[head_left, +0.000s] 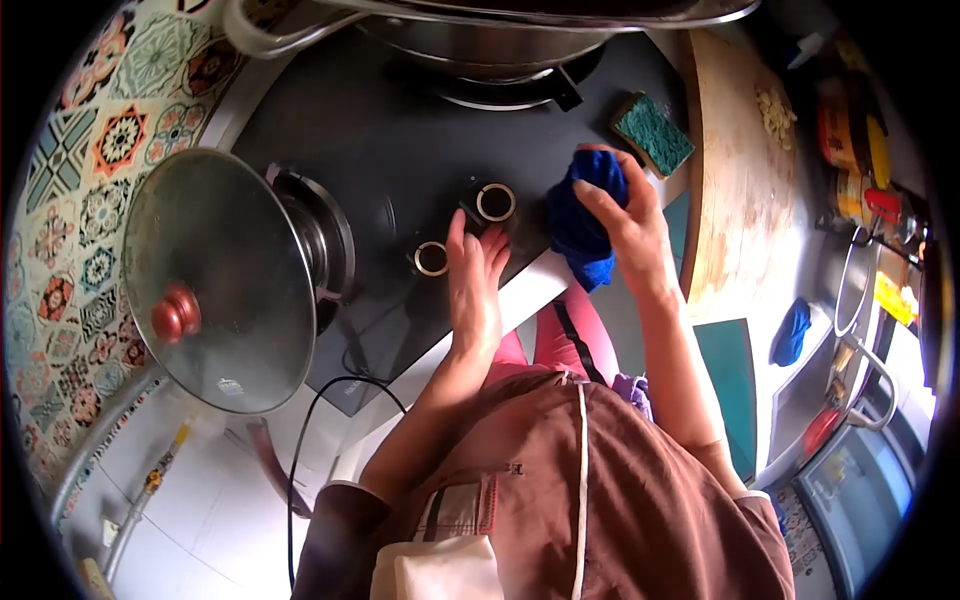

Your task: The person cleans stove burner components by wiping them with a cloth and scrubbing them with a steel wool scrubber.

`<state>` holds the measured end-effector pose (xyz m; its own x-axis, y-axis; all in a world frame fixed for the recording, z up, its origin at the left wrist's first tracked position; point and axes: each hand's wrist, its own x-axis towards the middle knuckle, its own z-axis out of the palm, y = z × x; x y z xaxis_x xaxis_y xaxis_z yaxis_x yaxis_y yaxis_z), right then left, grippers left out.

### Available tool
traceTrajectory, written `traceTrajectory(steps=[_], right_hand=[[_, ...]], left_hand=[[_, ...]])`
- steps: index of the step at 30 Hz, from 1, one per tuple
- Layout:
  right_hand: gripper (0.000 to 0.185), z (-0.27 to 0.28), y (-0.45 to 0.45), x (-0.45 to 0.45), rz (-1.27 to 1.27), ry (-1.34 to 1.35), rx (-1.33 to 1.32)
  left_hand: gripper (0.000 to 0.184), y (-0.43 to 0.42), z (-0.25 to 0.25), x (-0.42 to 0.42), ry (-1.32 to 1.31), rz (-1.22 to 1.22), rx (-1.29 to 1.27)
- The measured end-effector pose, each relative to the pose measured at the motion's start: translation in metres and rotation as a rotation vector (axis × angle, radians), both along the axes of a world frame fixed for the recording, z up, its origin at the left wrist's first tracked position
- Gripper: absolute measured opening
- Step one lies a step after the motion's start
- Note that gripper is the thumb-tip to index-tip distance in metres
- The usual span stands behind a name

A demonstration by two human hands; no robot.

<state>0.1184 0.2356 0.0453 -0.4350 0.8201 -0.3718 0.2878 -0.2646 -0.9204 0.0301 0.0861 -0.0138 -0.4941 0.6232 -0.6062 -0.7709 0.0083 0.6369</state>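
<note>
In the head view, my right hand [632, 222] is closed around a crumpled blue cloth [580, 225], held over the right front edge of the black stove top [330, 110]. My left hand [474, 285] has its fingers stretched out and holds nothing. It lies between two ring-shaped stove knobs: one knob [431, 259] to its left, the other knob [495, 202] just beyond its fingertips. Whether the fingers touch the stove surface, I cannot tell. A green and yellow sponge [653, 134] sits beyond my right hand.
A glass lid [220, 290] with a red knob leans over a burner on the left. A large metal pan [480, 45] stands on the far burner. To the right are a wooden board [735, 170], peeled garlic-like pieces [775, 115] and another blue cloth [792, 332]. A black cable [300, 440] hangs at lower left.
</note>
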Motion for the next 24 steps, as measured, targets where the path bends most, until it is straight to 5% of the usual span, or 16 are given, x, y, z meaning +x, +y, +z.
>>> traceTrajectory(steps=[3,8,10,11,14,17,20,23,24], right_hand=[[0.032,-0.005,0.003,-0.022,0.193,-0.181,0.256],[0.027,-0.041,-0.018,-0.053,0.505,-0.326,0.858],[0.027,-0.042,-0.020,-0.054,0.544,-0.370,0.895],[0.027,-0.043,-0.022,-0.052,0.554,-0.355,0.917],[0.027,-0.038,-0.023,-0.049,0.603,-0.311,0.965],[0.025,-0.041,-0.022,-0.041,0.647,-0.270,0.961],[0.024,-0.028,-0.019,-0.042,0.750,-0.355,0.913],[0.026,-0.013,-0.009,-0.026,0.918,-0.501,0.809],[0.022,-0.024,-0.002,-0.010,0.869,-0.467,0.806]], left_hand=[[0.066,0.015,-0.006,-0.001,-0.172,0.108,0.202],[0.036,0.036,-0.018,-0.003,-0.446,0.351,0.311],[0.031,0.036,-0.019,-0.005,-0.447,0.340,0.297],[0.029,0.023,-0.071,0.002,-0.516,0.265,0.678],[0.032,0.029,-0.050,-0.001,-0.433,0.287,0.477],[0.034,0.025,-0.053,-0.001,-0.474,0.292,0.568],[0.035,0.020,-0.083,-0.002,-0.590,0.215,0.948],[0.037,0.032,-0.041,-0.003,-0.390,0.270,0.426],[0.038,0.032,-0.041,-0.004,-0.428,0.283,0.431]])
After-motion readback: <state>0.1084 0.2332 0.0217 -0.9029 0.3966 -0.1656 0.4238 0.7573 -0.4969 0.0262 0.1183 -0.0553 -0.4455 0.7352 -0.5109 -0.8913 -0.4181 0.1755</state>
